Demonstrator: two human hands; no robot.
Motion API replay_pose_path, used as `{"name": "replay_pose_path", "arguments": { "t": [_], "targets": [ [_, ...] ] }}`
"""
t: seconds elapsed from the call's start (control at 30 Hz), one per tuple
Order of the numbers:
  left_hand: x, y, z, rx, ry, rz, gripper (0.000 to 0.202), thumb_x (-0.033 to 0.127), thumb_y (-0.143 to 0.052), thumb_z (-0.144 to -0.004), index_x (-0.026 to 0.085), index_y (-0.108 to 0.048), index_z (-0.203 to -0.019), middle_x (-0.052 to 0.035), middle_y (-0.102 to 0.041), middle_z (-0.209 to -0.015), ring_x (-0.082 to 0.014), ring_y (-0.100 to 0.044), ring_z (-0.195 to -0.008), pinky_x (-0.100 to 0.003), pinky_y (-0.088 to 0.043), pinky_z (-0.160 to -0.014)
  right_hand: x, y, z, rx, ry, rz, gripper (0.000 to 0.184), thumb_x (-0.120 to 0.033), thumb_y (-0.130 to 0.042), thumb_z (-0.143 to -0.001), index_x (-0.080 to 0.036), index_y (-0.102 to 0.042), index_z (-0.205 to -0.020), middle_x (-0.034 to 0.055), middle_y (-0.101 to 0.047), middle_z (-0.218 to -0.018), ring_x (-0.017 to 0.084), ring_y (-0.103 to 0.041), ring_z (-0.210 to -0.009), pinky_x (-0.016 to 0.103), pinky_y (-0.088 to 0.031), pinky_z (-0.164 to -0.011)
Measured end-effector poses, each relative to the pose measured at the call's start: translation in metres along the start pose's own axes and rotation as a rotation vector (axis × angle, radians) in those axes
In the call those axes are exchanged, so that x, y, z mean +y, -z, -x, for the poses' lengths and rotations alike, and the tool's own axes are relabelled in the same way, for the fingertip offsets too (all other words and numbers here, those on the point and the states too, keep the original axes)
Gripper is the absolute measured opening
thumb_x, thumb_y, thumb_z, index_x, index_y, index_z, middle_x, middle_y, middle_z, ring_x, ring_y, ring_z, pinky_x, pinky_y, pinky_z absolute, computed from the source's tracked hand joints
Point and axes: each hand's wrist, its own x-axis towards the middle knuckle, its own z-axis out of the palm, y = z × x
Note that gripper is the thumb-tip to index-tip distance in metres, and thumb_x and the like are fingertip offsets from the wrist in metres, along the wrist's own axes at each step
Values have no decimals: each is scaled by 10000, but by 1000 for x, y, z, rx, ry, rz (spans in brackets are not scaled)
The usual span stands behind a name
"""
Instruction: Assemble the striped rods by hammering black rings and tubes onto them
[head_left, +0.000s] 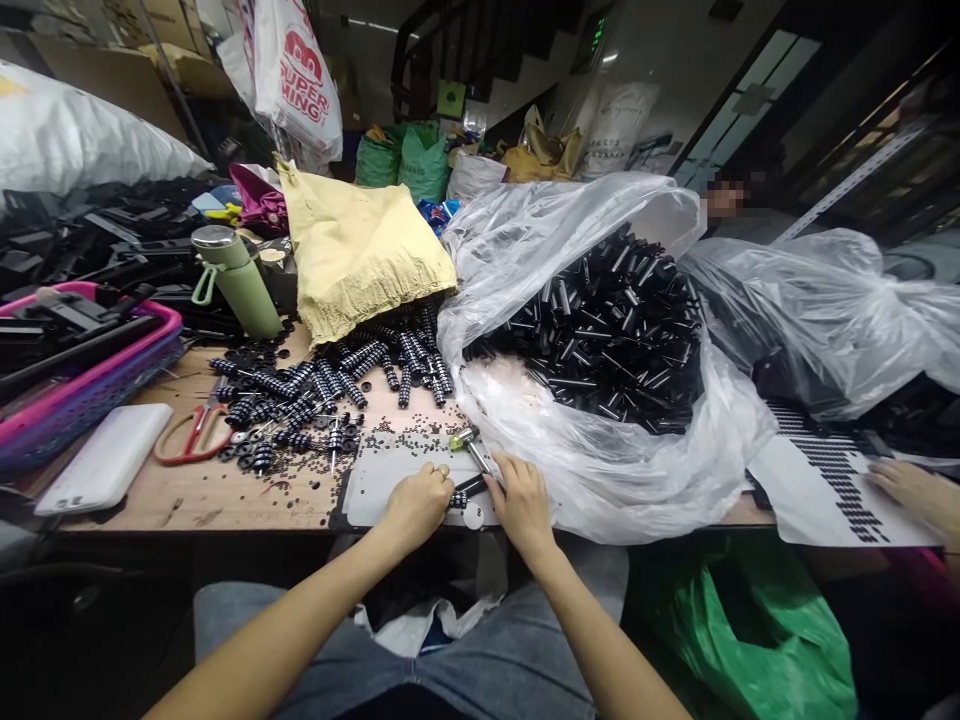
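**At the near edge of the bench, two hands meet over one small black tube**

At the front edge of the wooden bench (225,495), the left hand (415,505) and the right hand (523,505) come together over a pale flat plastic sheet (375,480). Both are curled narrow, and between them they pinch a short black plastic tube with a ribbed end (466,491), held low and close to the body, likely for steady fingertip work. A small hammer with a yellow-green head (469,443) lies just beyond the knuckles, within easy reach. The big clear plastic bag of plain black tubes (607,330) slumps open beside the right hand, seemingly as supply. Finished-looking ribbed black pieces (330,385) spill in a heap to the left, near red-handled scissors (193,433). Another person's hand (911,492) rests on a dotted white sheet (817,490) at far right.
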Motion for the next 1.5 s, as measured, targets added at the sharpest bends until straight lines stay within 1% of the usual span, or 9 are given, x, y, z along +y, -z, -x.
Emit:
{"name": "replay_pose_path", "arguments": {
  "t": [0.2,0.33,0.47,0.53,0.77,1.0,1.13,1.23,1.5],
  "targets": [
    [11,-5,-9,-9,-26,103,188,38,-423,-742,110,-594,-765,-119,-590,-796,-224,-525,-832,-304,-459,-642,7,-1,5,-63,-5,126,240,-256,-405,-868,-207,-556,-1048,74,-592,-911,205,-491,-843,317,-350,-708],
    [3,-1,-12,111,275,628,73,134,-523,-701,116,-590,-680,-42,-576,-646,-164,-539,-660,-256,-429,-595,14,12,-7,-46,-104,68,294,-303,-445,-841,-183,-520,-1098,100,-569,-1012,244,-480,-953,373,-370,-782],
    [-1,7,-10,138,507,1411,177,274,-600,-669,100,-579,-691,44,-449,-437,-80,-416,-397,-195,-335,-410,-6,25,-17,-119,121,-225,972,-511,-666,-578,-146,-184,-1339,142,-304,-1332,292,-301,-1202,428,-315,-954],
    [0,11,-8,150,539,1554,248,317,-658,-619,99,-569,-698,60,-431,-427,-51,-359,-353,-177,-289,-364,-20,26,-20,-155,181,-312,1081,-470,-715,-507,-149,-123,-1352,145,-270,-1347,290,-265,-1230,433,-291,-987],
    [-6,18,-4,240,378,1827,427,473,-538,-721,180,-473,-1025,55,-487,-630,-38,-411,-380,-153,-329,-342,-30,23,-24,-147,44,-479,1021,-451,-721,-518,-161,-172,-1328,148,-310,-1306,274,-300,-1217,427,-320,-989],
    [-4,20,-1,185,516,1877,542,474,-504,-742,196,-432,-1202,90,-399,-455,-32,-294,-269,-126,-175,-268,-44,34,-17,-178,203,-652,1107,-429,-742,-526,-149,-56,-1349,165,-199,-1372,275,-192,-1277,443,-249,-1039],
    [-2,22,-3,297,605,1912,443,408,-521,-725,121,-535,-1061,54,-465,-454,-74,-416,-312,-169,-316,-301,-52,35,-17,-225,314,-712,1123,-394,-763,-506,-162,-58,-1349,151,-192,-1381,256,-170,-1288,419,-202,-1065],
    [2,23,-4,289,627,1962,370,389,-532,-713,97,-550,-939,27,-491,-449,-136,-513,-371,-226,-408,-360,-55,32,-19,-250,356,-742,1096,-331,-762,-513,-165,-72,-1348,141,-171,-1390,248,-147,-1295,404,-188,-1070],
    [4,23,-7,241,726,1924,198,310,-495,-751,137,-532,-839,20,-500,-479,-113,-500,-358,-194,-383,-350,-56,21,-20,-288,240,-807,999,-177,-703,-476,-159,-161,-1315,122,-267,-1323,238,-227,-1256,373,-224,-1056]
  ]
}}
